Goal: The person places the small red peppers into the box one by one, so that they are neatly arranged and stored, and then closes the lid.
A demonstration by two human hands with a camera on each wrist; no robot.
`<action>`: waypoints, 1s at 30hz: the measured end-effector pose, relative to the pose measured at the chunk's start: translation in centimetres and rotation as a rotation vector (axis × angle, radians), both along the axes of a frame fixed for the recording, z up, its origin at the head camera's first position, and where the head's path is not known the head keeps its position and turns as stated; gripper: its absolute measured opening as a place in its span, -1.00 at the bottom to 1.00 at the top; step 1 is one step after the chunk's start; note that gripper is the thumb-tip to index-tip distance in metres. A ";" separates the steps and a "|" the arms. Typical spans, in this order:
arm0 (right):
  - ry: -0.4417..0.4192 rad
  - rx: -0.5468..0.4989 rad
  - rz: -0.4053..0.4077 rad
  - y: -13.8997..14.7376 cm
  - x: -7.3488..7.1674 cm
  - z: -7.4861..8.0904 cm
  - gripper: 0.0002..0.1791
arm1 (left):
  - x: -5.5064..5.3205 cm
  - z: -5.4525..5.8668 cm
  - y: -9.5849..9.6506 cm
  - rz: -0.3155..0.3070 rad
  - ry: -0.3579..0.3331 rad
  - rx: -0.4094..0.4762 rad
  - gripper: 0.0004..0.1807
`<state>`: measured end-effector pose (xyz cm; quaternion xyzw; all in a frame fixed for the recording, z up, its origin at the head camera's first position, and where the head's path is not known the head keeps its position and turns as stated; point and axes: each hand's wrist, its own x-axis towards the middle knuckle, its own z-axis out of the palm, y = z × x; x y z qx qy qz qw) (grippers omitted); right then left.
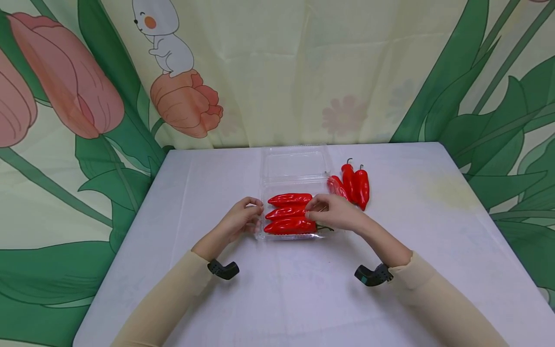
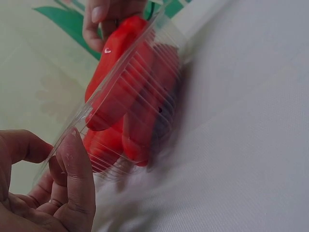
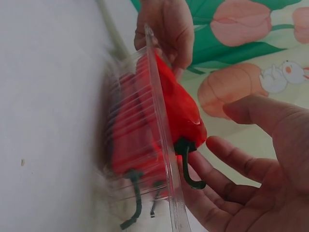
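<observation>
A clear plastic clamshell box (image 1: 296, 236) holds red peppers lying side by side: a back pepper (image 1: 289, 199), a middle pepper (image 1: 284, 213) and a front pepper (image 1: 290, 226). My left hand (image 1: 240, 218) pinches the box's left rim between thumb and fingers, as the left wrist view shows close up. Over the stem ends at the box's right side is my right hand (image 1: 336, 211). In the right wrist view its thumb stands apart from its fingers (image 3: 231, 154), which are right beside a pepper (image 3: 181, 108) with a green stem.
The box's lid (image 1: 296, 164) lies folded back toward the curtain (image 1: 277, 72). Three more red peppers (image 1: 362, 185) lie on the white-covered table (image 1: 412, 231) to the right of the box, one partly behind my right hand. Each wrist carries a black camera (image 1: 223, 270).
</observation>
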<state>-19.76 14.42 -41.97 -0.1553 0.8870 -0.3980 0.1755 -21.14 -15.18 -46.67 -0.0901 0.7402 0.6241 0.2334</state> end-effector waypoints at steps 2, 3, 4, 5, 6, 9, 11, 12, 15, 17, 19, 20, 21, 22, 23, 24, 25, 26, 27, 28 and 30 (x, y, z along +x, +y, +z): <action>-0.001 -0.002 -0.009 0.1 0.0 0.2 -0.63 | 0.0 0.0 0.0 0.001 -0.001 -0.003 -0.59; -0.001 -0.003 -0.012 0.1 0.0 0.3 -0.63 | 0.0 0.0 0.0 -0.001 0.002 -0.006 -0.59; 0.001 -0.005 -0.012 0.2 -0.1 0.4 -0.63 | 0.0 0.0 0.0 -0.002 0.002 -0.007 -0.59; -0.004 -0.009 -0.015 0.3 -0.1 0.5 -0.63 | 0.0 0.0 0.0 -0.002 0.003 -0.008 -0.59; -0.010 -0.016 -0.019 0.4 -0.2 0.5 -0.63 | 0.0 0.0 0.0 -0.004 0.003 -0.009 -0.59; -0.024 -0.031 -0.033 0.8 -0.4 0.7 -0.63 | -0.1 0.0 0.0 -0.006 -0.002 -0.007 -0.59; -0.033 -0.040 -0.051 1.1 -0.6 0.8 -0.62 | -0.1 0.0 0.0 -0.007 -0.009 -0.002 -0.60; -0.030 -0.042 -0.060 1.3 -0.7 0.8 -0.60 | -0.1 0.0 0.0 -0.008 -0.010 0.001 -0.60; -0.022 -0.040 -0.089 1.9 -1.0 1.0 -0.55 | -0.1 -0.1 -0.1 -0.016 -0.007 0.013 -0.59; -0.016 -0.030 -0.114 2.4 -1.3 1.1 -0.52 | -0.1 -0.1 -0.1 -0.020 -0.002 0.023 -0.59; -0.018 -0.019 -0.142 3.0 -1.5 1.3 -0.49 | -0.1 -0.1 -0.2 -0.020 0.003 0.031 -0.59; -0.026 -0.016 -0.156 3.3 -1.6 1.3 -0.48 | -0.1 -0.1 -0.2 -0.018 0.005 0.033 -0.60; -0.032 -0.013 -0.170 3.6 -1.7 1.4 -0.47 | -0.1 -0.1 -0.2 -0.016 0.008 0.034 -0.60; -0.038 -0.009 -0.183 3.9 -1.9 1.4 -0.47 | 0.0 0.0 -0.2 -0.014 0.010 0.032 -0.61; -0.047 -0.008 -0.194 4.3 -2.0 1.4 -0.46 | 0.0 -0.1 -0.2 -0.013 0.014 0.030 -0.61; -0.056 -0.008 -0.207 4.7 -2.1 1.5 -0.45 | 0.0 -0.1 -0.2 -0.011 0.015 0.027 -0.61; -0.066 -0.007 -0.222 5.0 -2.2 1.5 -0.44 | 0.0 -0.1 -0.2 -0.011 0.017 0.026 -0.61; -0.073 -0.005 -0.235 5.4 -2.3 1.5 -0.43 | 0.1 0.0 -0.2 -0.010 0.018 0.026 -0.61; -0.077 -0.001 -0.248 5.8 -2.5 1.5 -0.42 | 0.1 -0.1 -0.2 -0.011 0.018 0.026 -0.61; -0.083 -0.001 -0.261 6.2 -2.6 1.5 -0.41 | 0.1 -0.1 -0.2 -0.012 0.018 0.029 -0.60; -0.085 0.008 -0.287 7.0 -3.0 1.5 -0.39 | 0.1 -0.1 -0.3 -0.009 0.015 0.037 -0.60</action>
